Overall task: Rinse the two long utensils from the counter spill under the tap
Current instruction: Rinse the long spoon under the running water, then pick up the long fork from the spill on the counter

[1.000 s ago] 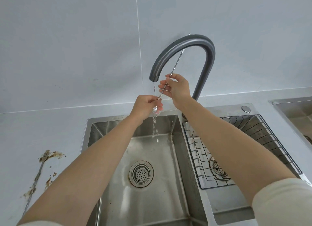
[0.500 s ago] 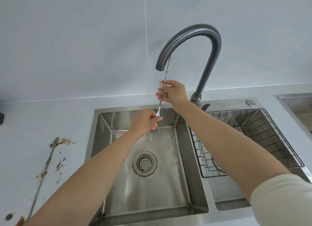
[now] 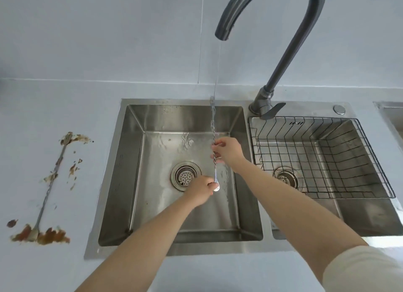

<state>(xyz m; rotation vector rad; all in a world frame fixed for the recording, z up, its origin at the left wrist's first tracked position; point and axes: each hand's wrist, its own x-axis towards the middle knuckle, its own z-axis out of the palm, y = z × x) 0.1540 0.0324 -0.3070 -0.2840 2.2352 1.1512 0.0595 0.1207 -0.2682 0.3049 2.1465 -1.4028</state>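
My right hand (image 3: 229, 153) pinches the twisted middle of a thin steel utensil (image 3: 213, 139), upright over the left basin (image 3: 135, 160); my left hand (image 3: 199, 189) holds its spoon end. The second utensil (image 3: 51, 182) lies in brown spill (image 3: 43, 235) on the counter (image 3: 65, 106).

A home kitchen, plainly: double-bowl stainless steel sink (image 3: 135, 160) sunk into a pale grey counter (image 3: 43, 121), round perforated drain strainer (image 3: 185, 176) just left of the fingers (image 3: 218, 146), black wire dish-draining basket (image 3: 327, 160) seated in the bowl to their right. Tall dark grey gooseneck tap (image 3: 290, 49) arching above them, thin stream running. Large pale wall tiles (image 3: 98, 30) behind. Brown food spill (image 3: 41, 235) well to the left, a long twisted metal utensil (image 3: 52, 180) lying in it.
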